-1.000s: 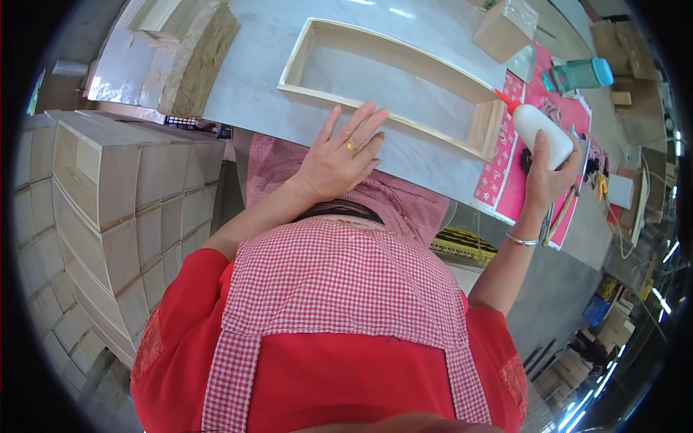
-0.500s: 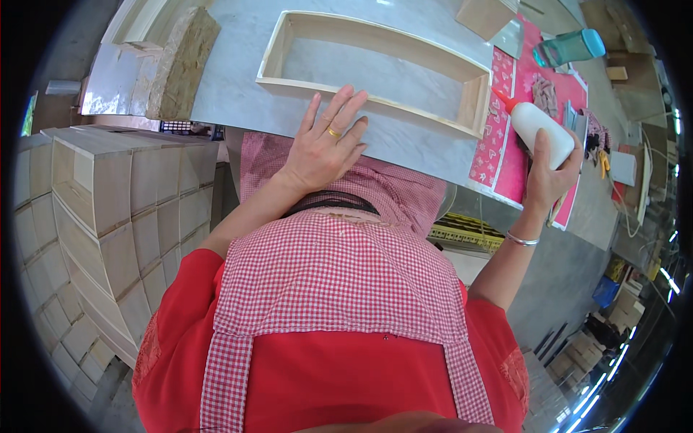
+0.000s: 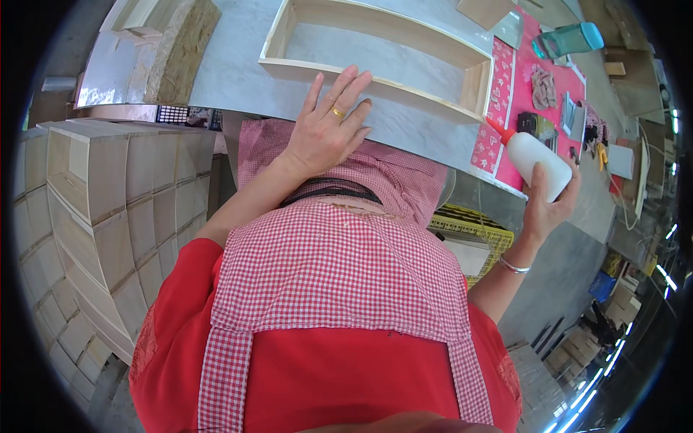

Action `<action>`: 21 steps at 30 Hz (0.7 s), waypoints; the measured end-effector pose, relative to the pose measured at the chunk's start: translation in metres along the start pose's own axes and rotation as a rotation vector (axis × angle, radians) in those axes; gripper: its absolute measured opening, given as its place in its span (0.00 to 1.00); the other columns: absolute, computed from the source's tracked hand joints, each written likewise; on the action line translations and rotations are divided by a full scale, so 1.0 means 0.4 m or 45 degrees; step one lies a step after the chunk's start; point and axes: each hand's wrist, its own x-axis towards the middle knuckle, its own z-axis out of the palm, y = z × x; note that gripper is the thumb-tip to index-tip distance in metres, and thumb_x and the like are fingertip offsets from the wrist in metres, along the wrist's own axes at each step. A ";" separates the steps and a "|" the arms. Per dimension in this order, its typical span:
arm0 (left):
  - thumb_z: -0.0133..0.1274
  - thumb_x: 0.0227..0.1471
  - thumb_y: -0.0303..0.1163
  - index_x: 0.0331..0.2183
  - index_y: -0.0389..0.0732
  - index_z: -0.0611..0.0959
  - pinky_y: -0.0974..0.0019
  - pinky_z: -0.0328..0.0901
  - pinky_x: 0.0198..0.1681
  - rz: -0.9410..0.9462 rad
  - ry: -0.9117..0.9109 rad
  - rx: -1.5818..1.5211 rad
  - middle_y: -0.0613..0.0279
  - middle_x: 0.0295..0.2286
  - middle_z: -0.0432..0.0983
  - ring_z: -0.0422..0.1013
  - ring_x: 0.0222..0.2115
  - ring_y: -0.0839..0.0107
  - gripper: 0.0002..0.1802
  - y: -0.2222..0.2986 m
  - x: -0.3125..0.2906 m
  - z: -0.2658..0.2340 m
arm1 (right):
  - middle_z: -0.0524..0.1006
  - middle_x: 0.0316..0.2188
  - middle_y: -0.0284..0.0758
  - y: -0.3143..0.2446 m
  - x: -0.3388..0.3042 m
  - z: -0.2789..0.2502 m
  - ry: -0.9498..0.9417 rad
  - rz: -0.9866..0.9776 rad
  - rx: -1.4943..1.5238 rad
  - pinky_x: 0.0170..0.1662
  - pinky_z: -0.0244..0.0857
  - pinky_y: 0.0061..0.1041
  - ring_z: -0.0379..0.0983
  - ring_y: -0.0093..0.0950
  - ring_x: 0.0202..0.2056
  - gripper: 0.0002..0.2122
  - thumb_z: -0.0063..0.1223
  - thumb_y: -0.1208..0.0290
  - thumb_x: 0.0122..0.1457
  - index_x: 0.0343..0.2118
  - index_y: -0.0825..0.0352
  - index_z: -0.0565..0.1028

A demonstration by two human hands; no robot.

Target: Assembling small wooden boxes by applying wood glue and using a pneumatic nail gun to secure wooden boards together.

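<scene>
Stacked boxes (image 3: 112,209): pale wood, piled in columns at the left, beside the near edge of the table (image 3: 234,79)
Rough block (image 3: 180,54): thick and brown, on the left part of the grey table
Left hand (image 3: 328,137): open, fingers spread, a gold ring (image 3: 338,112) on one; fingertips lie over the frame's near wall, but I cannot tell whether they press
Apron (image 3: 339,274): pink and white checks, brown marks near the waist too small to read
Wooden frame (image 3: 419,94): long, pale rectangle on the table, beyond the left hand, grey surface showing inside
Yellow crate (image 3: 499,237): under the table's near edge, right of the apron
Pink sheet (image 3: 503,83): right of the frame, printed with white hearts
White bottle (image 3: 538,164): tilted, plain on the visible side, red nozzle pointing left to the frame's near right corner; contact unclear
Right hand (image 3: 552,206): gripping the white bottle
Rag (image 3: 543,88): crumpled on the sheet
Water bottle (image 3: 567,42): blue-green, lying at the far right
Orange handles (image 3: 601,157): right of the sheet
</scene>
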 end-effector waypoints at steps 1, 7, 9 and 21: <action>0.63 0.43 0.36 0.41 0.40 0.81 0.42 0.46 0.65 -0.005 -0.002 0.007 0.52 0.61 0.60 0.54 0.64 0.54 0.21 -0.001 -0.004 -0.004 | 0.75 0.39 0.35 -0.008 -0.002 0.000 -0.011 -0.007 0.009 0.32 0.70 0.22 0.73 0.24 0.36 0.21 0.65 0.69 0.55 0.49 0.69 0.71; 0.60 0.45 0.38 0.40 0.39 0.81 0.42 0.42 0.65 0.011 -0.007 -0.031 0.50 0.61 0.59 0.51 0.65 0.55 0.20 0.011 -0.007 0.009 | 0.74 0.38 0.37 -0.139 0.002 0.157 -0.103 0.390 0.602 0.29 0.70 0.21 0.73 0.24 0.33 0.18 0.62 0.71 0.56 0.47 0.70 0.69; 0.59 0.46 0.37 0.40 0.39 0.81 0.41 0.43 0.65 -0.004 0.007 0.034 0.50 0.62 0.59 0.51 0.65 0.55 0.19 0.020 -0.003 0.008 | 0.74 0.37 0.38 -0.209 0.005 0.232 -0.196 0.389 0.783 0.27 0.69 0.20 0.73 0.24 0.32 0.18 0.61 0.71 0.57 0.47 0.70 0.69; 0.48 0.52 0.35 0.37 0.36 0.80 0.39 0.45 0.65 0.043 0.073 0.023 0.50 0.63 0.56 0.49 0.66 0.58 0.14 0.009 -0.030 0.019 | 0.75 0.34 0.36 -0.399 0.047 0.561 -0.400 0.170 0.801 0.24 0.67 0.19 0.72 0.22 0.24 0.19 0.64 0.65 0.57 0.44 0.71 0.69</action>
